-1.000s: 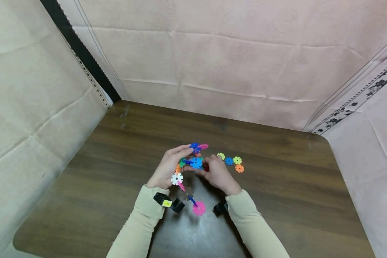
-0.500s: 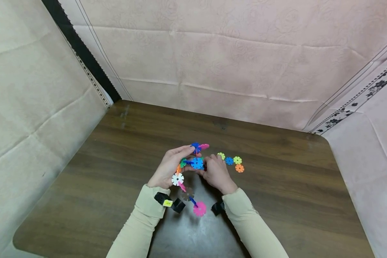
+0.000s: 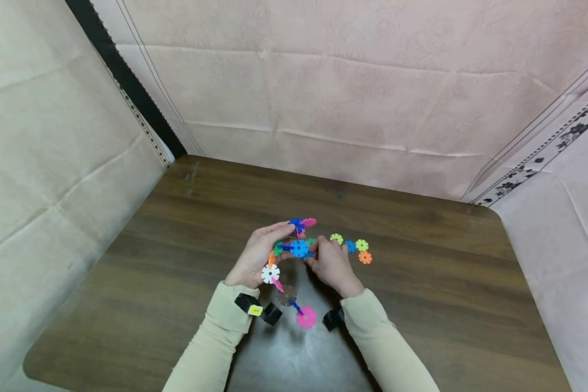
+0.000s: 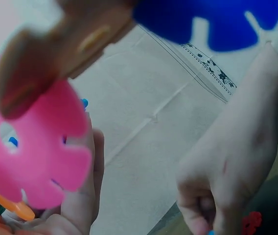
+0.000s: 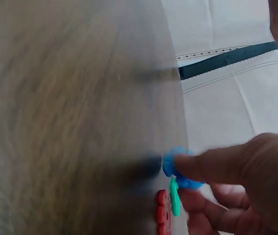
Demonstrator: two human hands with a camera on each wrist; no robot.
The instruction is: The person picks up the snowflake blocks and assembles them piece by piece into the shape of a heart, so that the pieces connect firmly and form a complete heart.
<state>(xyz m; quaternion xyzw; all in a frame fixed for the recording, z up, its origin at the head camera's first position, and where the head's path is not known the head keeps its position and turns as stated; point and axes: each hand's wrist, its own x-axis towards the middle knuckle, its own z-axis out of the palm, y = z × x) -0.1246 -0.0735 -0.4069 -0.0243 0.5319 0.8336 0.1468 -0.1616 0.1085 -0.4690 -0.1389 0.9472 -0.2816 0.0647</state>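
Two hands, both occupied. Item: my left hand [image 3: 258, 251], thumb and fingers holding the upper part of a chain [image 3: 270, 271] of flower-shaped plastic discs, presumably to keep it steady for the other hand. Item: my right hand [image 3: 330, 267], pinching a light-blue disc [image 5: 169, 165] at the chain's near side, the small grip probably chosen because the piece is thin. Chain, from the left fingertips down past that palm: dark-blue disc [image 3: 296, 225], white disc [image 3: 270, 276], clear disc [image 3: 288, 295], and a pink disc [image 3: 306, 317] between my wrists. Four further discs, just beyond the right hand on its outer side, likely kept within reach: two yellow-green [image 3: 361, 245], one blue [image 3: 350, 246], one orange [image 3: 365, 257], on the table [image 3: 215, 218].

Hard to make out: whether the pinched disc is joined to the chain; whether those four are linked; whether a red disc [image 5: 163, 213] below the right fingers is attached. Left fingertips: partly hidden behind discs. Clear disc: faint against the tabletop.
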